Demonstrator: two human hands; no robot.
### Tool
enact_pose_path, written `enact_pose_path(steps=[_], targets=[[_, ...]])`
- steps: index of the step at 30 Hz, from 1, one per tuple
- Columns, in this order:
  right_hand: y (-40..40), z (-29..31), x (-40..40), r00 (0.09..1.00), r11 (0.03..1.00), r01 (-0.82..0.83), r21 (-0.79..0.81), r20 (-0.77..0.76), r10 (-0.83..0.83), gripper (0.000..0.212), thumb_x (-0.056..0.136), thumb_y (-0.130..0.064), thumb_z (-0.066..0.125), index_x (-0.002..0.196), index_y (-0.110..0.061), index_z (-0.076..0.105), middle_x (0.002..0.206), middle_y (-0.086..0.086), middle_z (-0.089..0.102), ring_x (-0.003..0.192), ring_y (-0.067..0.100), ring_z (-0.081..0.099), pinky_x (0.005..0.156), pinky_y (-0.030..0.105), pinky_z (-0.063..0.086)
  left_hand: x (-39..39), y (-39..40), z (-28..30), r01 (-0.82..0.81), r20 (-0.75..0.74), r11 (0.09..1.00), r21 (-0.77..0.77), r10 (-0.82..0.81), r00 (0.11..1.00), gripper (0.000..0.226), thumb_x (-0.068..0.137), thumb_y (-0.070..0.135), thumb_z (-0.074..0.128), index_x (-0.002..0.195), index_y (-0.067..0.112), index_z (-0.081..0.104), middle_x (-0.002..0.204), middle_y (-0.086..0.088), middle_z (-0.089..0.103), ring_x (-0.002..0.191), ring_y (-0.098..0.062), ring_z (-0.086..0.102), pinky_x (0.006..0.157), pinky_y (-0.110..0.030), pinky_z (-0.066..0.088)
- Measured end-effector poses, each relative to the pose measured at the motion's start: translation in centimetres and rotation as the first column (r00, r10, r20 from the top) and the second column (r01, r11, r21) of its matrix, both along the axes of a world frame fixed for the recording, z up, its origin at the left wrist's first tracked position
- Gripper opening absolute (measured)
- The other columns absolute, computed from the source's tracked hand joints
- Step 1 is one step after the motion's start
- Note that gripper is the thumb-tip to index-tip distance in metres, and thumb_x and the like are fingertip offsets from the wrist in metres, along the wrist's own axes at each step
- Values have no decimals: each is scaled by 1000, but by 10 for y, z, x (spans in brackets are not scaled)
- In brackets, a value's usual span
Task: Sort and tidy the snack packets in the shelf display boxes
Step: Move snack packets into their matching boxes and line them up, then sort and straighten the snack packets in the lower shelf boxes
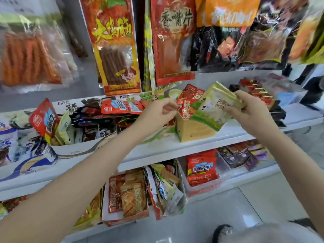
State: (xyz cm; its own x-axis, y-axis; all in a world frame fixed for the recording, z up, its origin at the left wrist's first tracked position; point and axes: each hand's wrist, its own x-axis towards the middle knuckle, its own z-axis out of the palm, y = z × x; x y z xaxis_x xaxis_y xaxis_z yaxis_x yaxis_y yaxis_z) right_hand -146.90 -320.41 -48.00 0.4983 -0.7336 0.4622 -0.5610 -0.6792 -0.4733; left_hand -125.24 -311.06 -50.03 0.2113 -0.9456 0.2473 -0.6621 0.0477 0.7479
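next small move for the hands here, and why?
Probably lower the green-and-white packets into the open brown box. The right hand grips that stack just above the box, while the left hand pinches a red packet standing in it, apparently making room.

The shelf (pixel 228 135) is plain white. At its front edge sits a tan cardboard box (pixel 194 130), holding red packets (pixel 185 109). The held stack of packets (pixel 215 106) is pale green and white with gold edges. Toward the left end, red, black and yellowish packets (pixel 70 123) mix in a white box with blue swirls (pixel 35 163).
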Motion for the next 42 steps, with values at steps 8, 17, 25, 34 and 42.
enact_pose_path(steps=[8, 17, 25, 34, 42], targets=[[-61, -20, 24, 973, 979, 201, -36, 120, -195, 9, 90, -8, 52, 88, 0, 50, 74, 10, 51, 67, 26, 47, 56, 33, 28, -8, -111, -2, -82, 411, 947, 309, -55, 910, 28, 87, 25, 60, 109, 8, 54, 100, -8, 62, 95, -24, 59, 76, -30, 45], [-78, -46, 24, 936, 979, 188, 84, 286, -205, 1, 89, -5, 55, 88, -6, 56, 73, 2, 55, 62, 13, 46, 52, 24, 26, -7, -157, -34, -325, 490, 880, 345, 127, 863, 98, 65, 62, 69, 140, 15, 26, 141, -7, 43, 133, -25, 36, 112, -56, 8], [-74, -44, 13, 852, 973, 183, 139, 471, -227, 23, 92, -5, 52, 74, -18, 46, 70, -7, 52, 65, 4, 62, 44, 5, 40, -5, -139, -23, -252, -56, 958, 135, 262, 964, 56, 77, 28, 73, 127, 15, 52, 127, -1, 56, 116, -18, 51, 102, -40, 40], [-70, -33, 6, 752, 962, 233, 142, 601, -271, 12, 94, -7, 46, 88, -16, 49, 78, -6, 55, 76, 26, 59, 65, 37, 51, -12, -90, 3, -146, -310, 989, -30, 130, 942, 13, 79, 15, 71, 86, 24, 66, 89, 9, 67, 78, -3, 62, 71, -25, 53], [-65, -14, 34, 966, 994, 100, 42, 237, -107, 12, 92, -4, 45, 99, -1, 54, 90, 16, 59, 85, 33, 56, 62, 29, 32, 8, -37, 27, -403, -662, 884, -236, 157, 733, 13, 83, 12, 65, 89, 23, 65, 87, 10, 70, 73, 3, 66, 59, -12, 50]])
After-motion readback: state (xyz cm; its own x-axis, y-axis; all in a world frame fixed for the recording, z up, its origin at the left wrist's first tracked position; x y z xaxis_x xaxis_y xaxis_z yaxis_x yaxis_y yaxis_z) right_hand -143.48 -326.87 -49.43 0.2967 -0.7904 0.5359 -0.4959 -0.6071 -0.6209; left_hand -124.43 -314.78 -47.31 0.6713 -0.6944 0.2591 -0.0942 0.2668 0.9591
